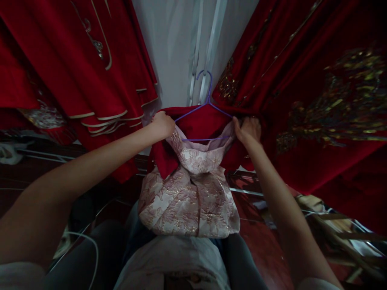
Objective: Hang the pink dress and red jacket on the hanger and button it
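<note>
A pale pink brocade dress [184, 205] with a gold-flecked flower pattern hangs in front of me, its skirt bunched toward my lap. A thin purple hanger [209, 100] sits in its neckline, the hook pointing up. With my left hand [163, 125] I grip the dress at its left shoulder, fingers closed. My right hand [249, 129] is closed over the opposite shoulder, thumb in front and fingers partly hidden behind. Red cloth [196, 125] lies behind the hanger and shows around both shoulders. Whether it belongs to the dress I cannot tell.
Red garments with cream edging [121, 80] hang at the left. More red garments with gold sequins [347, 96] hang at the right. A pale wall or door [169, 44] with metal strips stands behind. A wooden rack or stool [338, 237] is at lower right, and a white cable [96, 249] at lower left.
</note>
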`<state>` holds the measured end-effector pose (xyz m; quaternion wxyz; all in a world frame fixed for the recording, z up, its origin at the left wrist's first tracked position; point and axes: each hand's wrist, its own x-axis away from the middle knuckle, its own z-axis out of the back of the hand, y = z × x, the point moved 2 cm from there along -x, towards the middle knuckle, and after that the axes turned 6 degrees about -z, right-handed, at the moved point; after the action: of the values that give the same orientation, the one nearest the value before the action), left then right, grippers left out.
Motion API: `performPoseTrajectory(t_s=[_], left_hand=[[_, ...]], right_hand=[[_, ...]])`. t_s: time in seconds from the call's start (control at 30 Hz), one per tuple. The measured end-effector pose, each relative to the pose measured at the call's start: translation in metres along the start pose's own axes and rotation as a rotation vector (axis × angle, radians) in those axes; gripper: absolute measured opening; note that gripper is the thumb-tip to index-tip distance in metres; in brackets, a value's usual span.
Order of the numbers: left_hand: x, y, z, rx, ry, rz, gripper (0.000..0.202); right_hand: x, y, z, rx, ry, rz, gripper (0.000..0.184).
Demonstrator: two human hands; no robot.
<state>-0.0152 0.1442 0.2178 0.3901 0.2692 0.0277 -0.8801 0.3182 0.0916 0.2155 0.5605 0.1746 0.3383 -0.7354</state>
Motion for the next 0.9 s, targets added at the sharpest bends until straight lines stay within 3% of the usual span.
performPoseTrajectory(t_s=[0.13, 0.23, 0.33, 0.4, 0.5, 0.63, 0.77, 0.83, 0.9], left_hand=[[0.001, -0.006, 0.019, -0.177, -0.286, -0.077, 0.015], [0.002, -0.013, 0.032, -0.082, -0.358, -0.099, 0.015], [0.013, -0.022, 0.032, 0.119, -0.382, 0.01, 0.023], [0.023, -0.024, 0.027, 0.294, -0.333, 0.053, 0.028], [0.036, -0.024, 0.019, 0.444, -0.16, 0.067, 0.034], [0.047, -0.022, 0.012, 0.373, 0.028, 0.046, 0.037], [0.064, -0.027, 0.012, 0.239, 0.159, 0.087, 0.04], [0.077, -0.037, 0.011, 0.149, 0.184, 0.161, 0.041], [0.09, -0.048, 0.007, 0.119, 0.065, 0.219, 0.041]], right_hand=[[-0.006, 0.014, 0.021, -0.015, -0.146, 0.085, 0.062], [-0.011, 0.031, 0.034, -0.19, -0.361, 0.073, 0.062], [-0.01, 0.046, 0.04, -0.437, -0.459, 0.046, 0.058], [-0.004, 0.049, 0.041, -0.584, -0.472, 0.067, 0.05], [0.008, 0.047, 0.038, -0.714, -0.41, 0.068, 0.041], [0.014, 0.047, 0.03, -0.772, -0.225, 0.008, 0.032], [0.02, 0.07, 0.019, -0.792, -0.02, -0.157, 0.031], [0.03, 0.088, 0.011, -0.79, -0.013, -0.26, 0.032], [0.046, 0.103, 0.004, -0.789, -0.112, -0.335, 0.034]])
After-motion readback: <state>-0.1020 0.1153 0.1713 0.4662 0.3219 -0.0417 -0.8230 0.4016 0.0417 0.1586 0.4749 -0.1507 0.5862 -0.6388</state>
